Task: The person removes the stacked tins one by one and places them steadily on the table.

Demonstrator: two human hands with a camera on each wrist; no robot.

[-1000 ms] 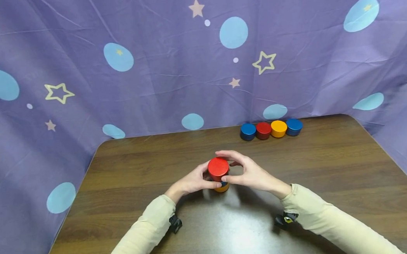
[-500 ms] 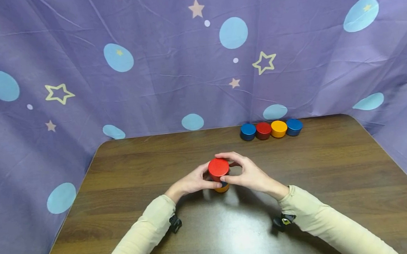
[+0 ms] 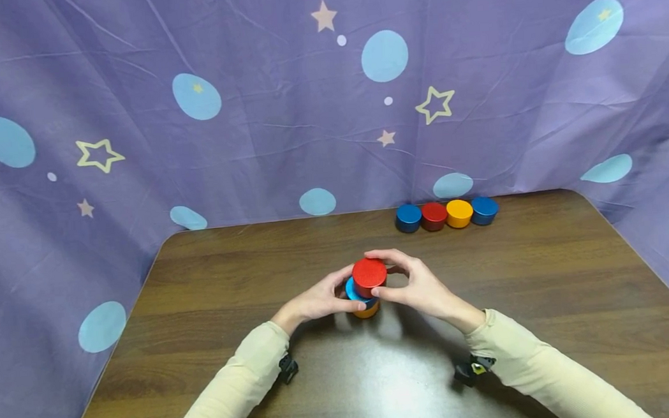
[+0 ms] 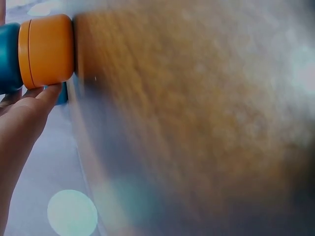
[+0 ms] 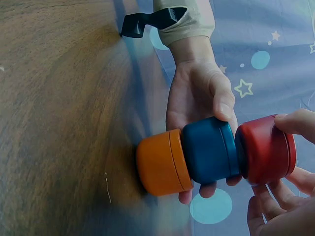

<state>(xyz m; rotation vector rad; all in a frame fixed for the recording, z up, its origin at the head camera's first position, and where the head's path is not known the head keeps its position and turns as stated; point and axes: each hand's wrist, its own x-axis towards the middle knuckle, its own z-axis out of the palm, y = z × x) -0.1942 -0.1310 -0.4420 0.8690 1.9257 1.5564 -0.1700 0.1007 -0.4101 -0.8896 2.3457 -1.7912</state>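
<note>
An orange round canister (image 5: pixel 162 162) with a lid line stands on the table, as the right wrist view shows. On it sits a blue canister (image 5: pixel 206 150), and a red canister (image 3: pixel 369 274) is at the top, shifted to the right of the blue one. Whether red and blue still touch, I cannot tell. My left hand (image 3: pixel 319 297) grips the stack at the blue canister, thumb in front and fingers behind. With thumb and fingertips, my right hand (image 3: pixel 416 287) holds the red canister by its sides. The left wrist view has the orange and part of the blue canister, not the red.
Along the back edge of the brown wooden table (image 3: pixel 229 273) stands a row of a blue tin (image 3: pixel 408 218), a dark red tin (image 3: pixel 434 217), a yellow tin (image 3: pixel 459 214) and another blue tin (image 3: pixel 485 210). A purple curtain (image 3: pixel 259 111) hangs behind.
My right hand has moved the red canister to the right, so part of the blue top beneath now shows. The left hand stays in place on the stack.
</note>
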